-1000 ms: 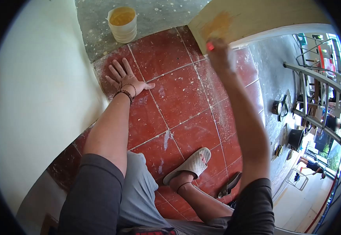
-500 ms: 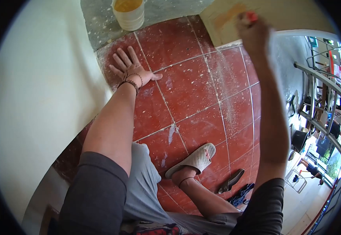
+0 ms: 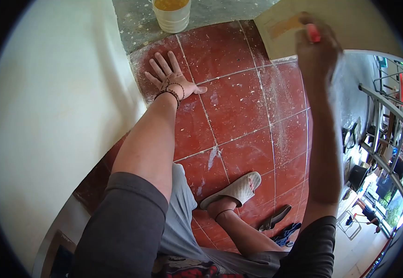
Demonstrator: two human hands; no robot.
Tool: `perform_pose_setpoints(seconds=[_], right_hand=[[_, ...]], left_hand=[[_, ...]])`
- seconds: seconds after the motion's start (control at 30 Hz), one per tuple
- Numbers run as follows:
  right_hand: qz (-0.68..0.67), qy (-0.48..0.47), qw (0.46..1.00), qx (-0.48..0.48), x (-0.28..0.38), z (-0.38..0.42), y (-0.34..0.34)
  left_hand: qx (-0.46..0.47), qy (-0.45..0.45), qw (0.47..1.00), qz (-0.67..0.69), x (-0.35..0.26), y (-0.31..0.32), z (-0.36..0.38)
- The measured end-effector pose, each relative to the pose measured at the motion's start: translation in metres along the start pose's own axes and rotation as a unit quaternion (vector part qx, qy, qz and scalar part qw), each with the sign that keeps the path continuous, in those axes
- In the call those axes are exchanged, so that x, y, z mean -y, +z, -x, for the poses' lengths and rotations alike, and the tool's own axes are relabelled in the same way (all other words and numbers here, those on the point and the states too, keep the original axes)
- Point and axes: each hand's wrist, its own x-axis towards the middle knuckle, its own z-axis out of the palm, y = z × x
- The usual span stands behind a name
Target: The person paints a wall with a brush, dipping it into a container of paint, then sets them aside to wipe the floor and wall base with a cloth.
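Observation:
My left hand (image 3: 176, 82) is pressed flat on the red tiled floor (image 3: 243, 111) with its fingers spread, a dark beaded bracelet at the wrist. Raised at the upper right, my right hand (image 3: 319, 51) is closed around a red-handled tool (image 3: 313, 33), slightly blurred; its working end is hidden by the hand. Close beside that hand, the cream wall panel (image 3: 349, 25) carries an orange-brown patch (image 3: 285, 27). Beyond my left fingertips stands a white ribbed bucket (image 3: 173, 18) with yellowish contents.
A pale wall (image 3: 57, 106) rises along the left. Pale dust (image 3: 282, 125) and specks lie across the tiles. My sandaled foot (image 3: 231, 192) rests near a loose brown sandal (image 3: 275, 217). A metal frame (image 3: 387, 99) and a distant person (image 3: 368, 213) show at the far right.
My view has shifted, so the scene sits further right. The right hand has moved slightly against the wall panel, still gripping the red-handled tool. My left hand stays planted on the floor.

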Motion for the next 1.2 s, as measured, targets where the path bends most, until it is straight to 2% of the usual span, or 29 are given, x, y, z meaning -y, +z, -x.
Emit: perform_pose_setpoints(seconds=[0.03,0.1,0.13,0.23,0.27,0.33,0.37,0.43,0.5,0.57,0.7,0.8,0.87,0.93,1.0,1.07,1.17,1.2], right_hand=[[-0.047,-0.003,0.999,0.017,0.004,0.004,0.009],[0.051,0.008,0.984,0.172,0.01,0.027,0.045],[0.082,0.041,0.953,0.289,0.014,0.032,0.06],[0.102,0.086,0.951,0.278,-0.02,0.035,0.084],[0.164,0.14,0.93,0.297,-0.016,0.013,0.069],[0.158,0.101,0.968,0.168,0.001,-0.013,0.026],[0.157,0.101,0.968,0.169,0.01,-0.019,0.013],[0.156,-0.018,0.988,-0.006,0.03,-0.028,0.0],[0.136,0.009,0.978,0.157,0.038,-0.017,0.024],[0.13,0.024,0.964,0.23,0.031,0.016,0.078],[0.107,0.05,0.964,0.238,-0.006,0.024,0.103],[0.096,0.107,0.973,0.182,0.009,-0.007,0.059],[0.143,-0.012,0.985,0.097,0.029,-0.012,0.051],[0.13,-0.002,0.984,0.122,0.04,0.007,0.085],[0.117,0.014,0.983,0.141,0.015,0.032,0.123],[0.102,0.023,0.98,0.17,0.007,0.025,0.117],[0.063,0.087,0.984,0.142,-0.001,-0.003,0.083],[0.077,0.046,0.994,0.063,0.01,-0.013,0.07]], left_hand=[[-0.001,-0.001,1.0,0.002,0.0,0.0,0.0],[0.014,-0.002,1.0,-0.002,0.0,-0.002,0.0],[0.01,-0.002,1.0,0.005,0.0,-0.003,0.001],[0.023,0.002,1.0,0.008,0.0,-0.004,0.0],[0.025,-0.001,1.0,0.004,-0.002,-0.007,0.002],[0.029,-0.007,1.0,-0.002,-0.002,-0.007,0.002],[0.03,-0.01,0.999,-0.007,-0.003,-0.008,0.002],[0.036,-0.009,0.999,-0.005,-0.004,-0.01,0.003],[0.034,-0.007,0.999,0.0,-0.003,-0.014,0.002],[0.034,-0.01,0.999,0.002,-0.003,-0.011,0.002],[0.032,-0.014,0.999,-0.007,-0.005,-0.008,0.001],[0.034,-0.015,0.999,-0.008,-0.005,-0.01,0.001],[0.038,-0.013,0.999,-0.003,-0.004,-0.014,0.004],[0.047,-0.018,0.999,0.005,-0.007,-0.016,0.004],[0.033,-0.016,0.999,0.004,-0.006,-0.01,-0.001],[0.032,-0.023,0.999,0.001,-0.007,-0.01,0.001],[0.031,-0.021,0.999,0.006,-0.007,-0.011,0.003],[0.029,-0.017,0.999,0.008,-0.006,-0.011,0.003]])
